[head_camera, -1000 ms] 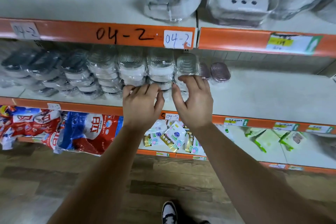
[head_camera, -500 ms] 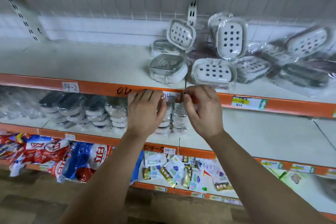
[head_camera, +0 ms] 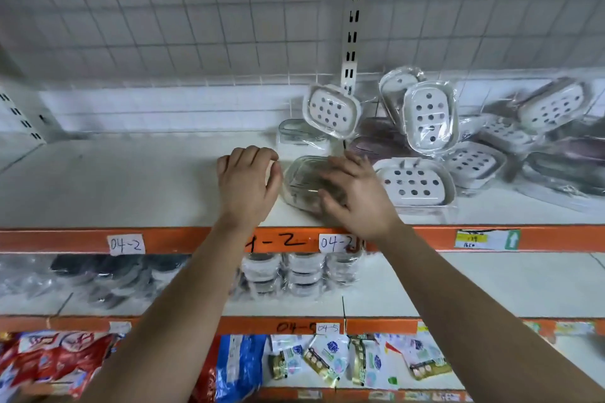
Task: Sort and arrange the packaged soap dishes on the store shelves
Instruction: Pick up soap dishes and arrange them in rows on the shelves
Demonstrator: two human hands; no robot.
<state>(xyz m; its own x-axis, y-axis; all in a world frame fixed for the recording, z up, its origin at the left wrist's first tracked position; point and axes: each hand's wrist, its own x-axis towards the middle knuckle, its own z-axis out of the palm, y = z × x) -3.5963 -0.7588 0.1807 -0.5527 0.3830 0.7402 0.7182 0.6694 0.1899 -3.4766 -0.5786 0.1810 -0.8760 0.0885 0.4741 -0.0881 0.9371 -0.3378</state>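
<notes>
My left hand (head_camera: 248, 185) curls loosely, empty, just beside the clear soap dish (head_camera: 302, 185) near the top shelf's (head_camera: 131, 186) front edge; my right hand (head_camera: 355, 195) lies spread across it (perforated white dishes (head_camera: 414, 183) crowd its right side).

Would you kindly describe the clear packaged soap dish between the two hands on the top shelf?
The clear soap dish is a rounded-rectangular, transparent plastic-looking piece in glossy film wrap. It lies slightly tilted near the front of the top shelf, left of a white perforated dish. The right hand lies over its right side; the left hand is at its left edge.
</notes>
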